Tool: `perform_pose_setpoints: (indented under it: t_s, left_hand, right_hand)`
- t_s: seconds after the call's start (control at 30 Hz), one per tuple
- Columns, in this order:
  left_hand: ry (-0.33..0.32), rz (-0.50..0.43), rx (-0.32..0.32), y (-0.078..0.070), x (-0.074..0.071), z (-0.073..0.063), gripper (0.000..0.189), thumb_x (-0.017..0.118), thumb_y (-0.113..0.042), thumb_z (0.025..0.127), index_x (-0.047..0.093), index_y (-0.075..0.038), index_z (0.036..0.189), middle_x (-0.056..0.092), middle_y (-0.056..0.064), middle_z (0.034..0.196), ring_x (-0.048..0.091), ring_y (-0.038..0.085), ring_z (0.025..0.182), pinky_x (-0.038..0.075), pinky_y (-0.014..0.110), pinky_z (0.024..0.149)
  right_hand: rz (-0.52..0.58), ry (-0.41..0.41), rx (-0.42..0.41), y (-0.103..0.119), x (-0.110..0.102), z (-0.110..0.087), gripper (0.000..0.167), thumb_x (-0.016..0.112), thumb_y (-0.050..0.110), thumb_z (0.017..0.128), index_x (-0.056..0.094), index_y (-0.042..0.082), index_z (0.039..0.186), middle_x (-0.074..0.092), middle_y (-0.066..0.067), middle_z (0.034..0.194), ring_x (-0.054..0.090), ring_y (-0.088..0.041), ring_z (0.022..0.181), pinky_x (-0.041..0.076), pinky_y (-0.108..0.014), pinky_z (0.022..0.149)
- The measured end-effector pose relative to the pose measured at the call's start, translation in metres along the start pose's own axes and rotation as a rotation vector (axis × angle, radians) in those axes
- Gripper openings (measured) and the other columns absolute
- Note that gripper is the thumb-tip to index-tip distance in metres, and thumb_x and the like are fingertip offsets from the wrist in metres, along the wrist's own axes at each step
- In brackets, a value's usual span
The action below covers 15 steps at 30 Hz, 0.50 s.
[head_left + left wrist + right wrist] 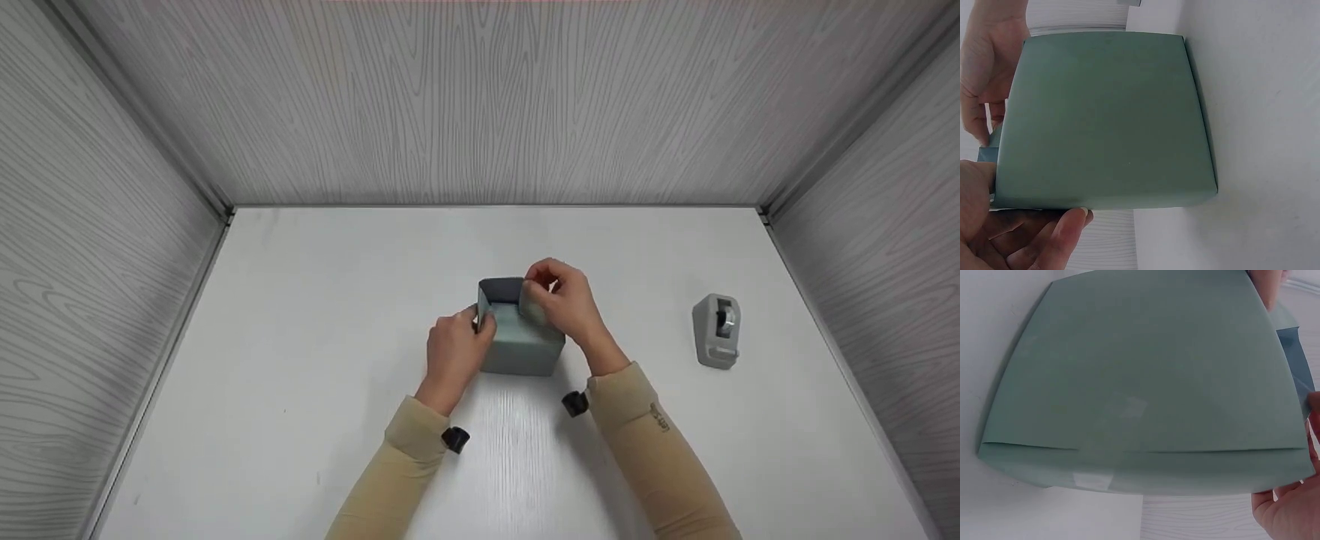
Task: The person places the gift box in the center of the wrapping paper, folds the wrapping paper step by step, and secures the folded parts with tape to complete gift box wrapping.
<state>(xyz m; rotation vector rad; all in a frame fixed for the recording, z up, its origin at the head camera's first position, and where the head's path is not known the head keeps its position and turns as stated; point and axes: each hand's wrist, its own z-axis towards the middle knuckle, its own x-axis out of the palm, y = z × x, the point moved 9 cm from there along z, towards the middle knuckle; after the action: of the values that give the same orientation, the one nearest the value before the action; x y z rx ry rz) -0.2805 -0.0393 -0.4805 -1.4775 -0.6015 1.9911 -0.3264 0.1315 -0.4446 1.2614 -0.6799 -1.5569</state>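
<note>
A small grey-green cardboard box [523, 356] stands on the table, its top open toward the head camera. At its left wall my left hand [457, 349] grips the edge, thumb on the inner side. My right hand [568, 301] pinches the upper edge of the right side flap [532, 306] between thumb and fingers. The left wrist view shows one smooth face of the box [1106, 118], with the left fingers [1064, 239] along its lower edge. A shiny strip of clear tape [1093, 481] crosses a long seam in the right wrist view.
A grey tape dispenser [716, 331] with a roll in it stands to the right on the white table [300, 300]. Wood-grained panels [480, 105] enclose the table at the back and both sides. Each sleeve cuff carries a small black device [575, 403].
</note>
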Motion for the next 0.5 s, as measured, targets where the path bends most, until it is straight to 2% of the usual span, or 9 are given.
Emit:
perform_pose_setpoints:
  t_s: [0.1, 0.23, 0.43, 0.5]
  left_hand:
    - [0.004, 0.007, 0.006, -0.001, 0.000, 0.000, 0.027, 0.060, -0.024, 0.095, 0.064, -0.010, 0.072, 0.051, -0.004, 0.052, 0.041, 0.009, 0.047, 0.031, 0.027, 0.044]
    - [-0.005, 0.008, 0.010, -0.001, 0.000, 0.000, 0.027, 0.060, -0.024, 0.095, 0.065, -0.010, 0.072, 0.051, -0.004, 0.053, 0.041, 0.009, 0.048, 0.031, 0.027, 0.045]
    - [-0.003, 0.002, 0.009, 0.000, 0.002, 0.000, 0.026, 0.060, -0.024, 0.095, 0.066, -0.009, 0.074, 0.054, -0.003, 0.054, 0.042, 0.009, 0.048, 0.033, 0.027, 0.045]
    - [-0.009, 0.004, 0.007, 0.001, 0.001, 0.000, 0.025, 0.060, -0.024, 0.095, 0.069, -0.008, 0.078, 0.057, -0.002, 0.055, 0.043, 0.009, 0.047, 0.034, 0.027, 0.045]
  right_hand:
    - [0.009, 0.004, -0.001, 0.001, 0.001, 0.000, 0.002, 0.067, 0.004, 0.091, 0.069, 0.005, 0.092, 0.061, -0.006, 0.082, 0.050, -0.019, 0.073, 0.038, -0.028, 0.062]
    - [0.008, 0.008, -0.025, 0.002, 0.002, -0.002, 0.007, 0.067, 0.011, 0.094, 0.070, 0.005, 0.096, 0.061, -0.005, 0.083, 0.050, -0.018, 0.073, 0.038, -0.028, 0.062]
    - [-0.094, -0.064, -0.148, 0.011, -0.009, -0.017, 0.021, 0.069, 0.018, 0.094, 0.067, 0.007, 0.111, 0.059, -0.010, 0.098, 0.054, -0.022, 0.087, 0.041, -0.038, 0.070]
    - [-0.135, -0.095, -0.176, 0.014, -0.013, -0.025, 0.022, 0.069, 0.018, 0.094, 0.066, 0.006, 0.111, 0.059, -0.010, 0.101, 0.054, -0.023, 0.091, 0.042, -0.042, 0.072]
